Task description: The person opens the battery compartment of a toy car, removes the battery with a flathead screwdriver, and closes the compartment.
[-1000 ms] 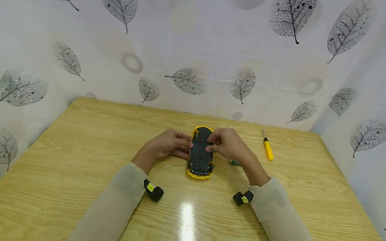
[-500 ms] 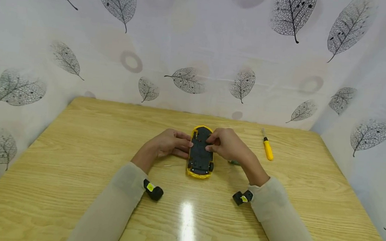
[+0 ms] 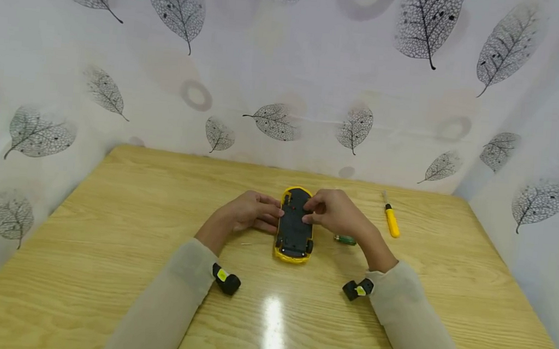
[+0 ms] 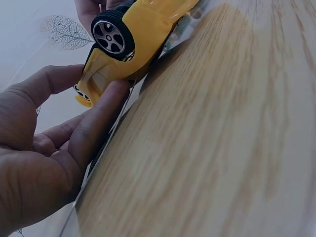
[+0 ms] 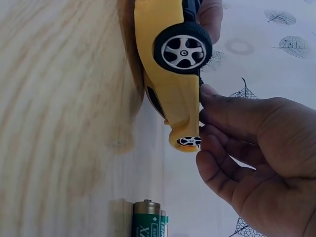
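Observation:
A yellow toy car [image 3: 295, 230] lies upside down on the table, its black underside facing up. My left hand [image 3: 252, 210] holds it by the left side, thumb at the edge of the underside and fingers along the yellow body [image 4: 143, 29]. From the right, my right hand [image 3: 333, 209] reaches over the car with bent fingers, thumb and fingertips touching the black base. In the right wrist view the right hand [image 5: 266, 143] has its fingertips right at the underside, between the two wheels; I cannot tell whether they pinch something small.
Green batteries [image 5: 146, 219] lie right of the car, partly behind my right wrist in the head view. A screwdriver [image 3: 392, 220] with a yellow handle lies farther right. A thin pale sliver [image 3: 246, 243] is left of the car. A leaf-patterned cloth [image 3: 287, 76] hangs behind the table.
The head view has shifted slightly, moving the whole scene a little down and right. Both hands keep their places on the car, and more of the green battery shows beside my right wrist.

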{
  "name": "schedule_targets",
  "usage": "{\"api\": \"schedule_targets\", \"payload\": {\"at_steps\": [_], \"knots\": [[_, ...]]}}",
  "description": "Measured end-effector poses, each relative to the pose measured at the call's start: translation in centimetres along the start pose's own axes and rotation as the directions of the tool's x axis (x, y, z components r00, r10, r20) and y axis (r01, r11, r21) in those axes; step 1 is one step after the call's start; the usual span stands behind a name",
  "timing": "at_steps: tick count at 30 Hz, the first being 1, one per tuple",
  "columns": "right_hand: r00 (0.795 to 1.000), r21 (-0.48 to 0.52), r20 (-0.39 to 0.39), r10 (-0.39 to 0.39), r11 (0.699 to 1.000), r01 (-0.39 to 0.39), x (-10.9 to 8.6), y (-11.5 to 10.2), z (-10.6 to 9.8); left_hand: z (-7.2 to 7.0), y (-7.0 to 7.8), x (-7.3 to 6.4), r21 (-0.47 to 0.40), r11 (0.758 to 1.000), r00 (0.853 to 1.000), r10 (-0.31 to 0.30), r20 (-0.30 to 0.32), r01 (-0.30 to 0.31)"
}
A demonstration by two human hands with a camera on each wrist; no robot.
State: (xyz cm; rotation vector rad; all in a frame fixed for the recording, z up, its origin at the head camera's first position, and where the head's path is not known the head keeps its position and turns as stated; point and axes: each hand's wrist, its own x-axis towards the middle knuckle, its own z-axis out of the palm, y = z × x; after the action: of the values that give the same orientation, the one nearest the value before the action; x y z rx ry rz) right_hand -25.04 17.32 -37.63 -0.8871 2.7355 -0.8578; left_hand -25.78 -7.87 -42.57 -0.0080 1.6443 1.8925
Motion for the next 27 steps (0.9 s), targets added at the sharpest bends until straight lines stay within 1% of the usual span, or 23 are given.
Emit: {"api": "schedule_targets", "payload": {"at_steps": [11,17,22,27], "knots": [[0.998,-0.046,-0.009,-0.055,0.997,0.055,0.1,0.0,-0.4,-0.2,-0.1,0.0,-0.010,1.000,1.000,0.000,0.003,0.000],[0.994,-0.090,0.010,-0.106,0.990,0.106,-0.3,0.0,-0.5,-0.1,-0.1,0.1,-0.010,1.000,1.000,0.002,0.001,-0.002],[0.986,-0.140,0.034,-0.165,0.976,0.168,-1.0,-0.1,-0.3,0.0,0.0,-0.2,0.009,1.000,1.000,0.002,0.012,-0.002],[0.973,-0.225,0.058,-0.224,0.946,0.231,-1.7,-0.3,0.4,0.0,0.1,-0.3,0.017,1.000,1.000,0.005,0.024,-0.006]]}}
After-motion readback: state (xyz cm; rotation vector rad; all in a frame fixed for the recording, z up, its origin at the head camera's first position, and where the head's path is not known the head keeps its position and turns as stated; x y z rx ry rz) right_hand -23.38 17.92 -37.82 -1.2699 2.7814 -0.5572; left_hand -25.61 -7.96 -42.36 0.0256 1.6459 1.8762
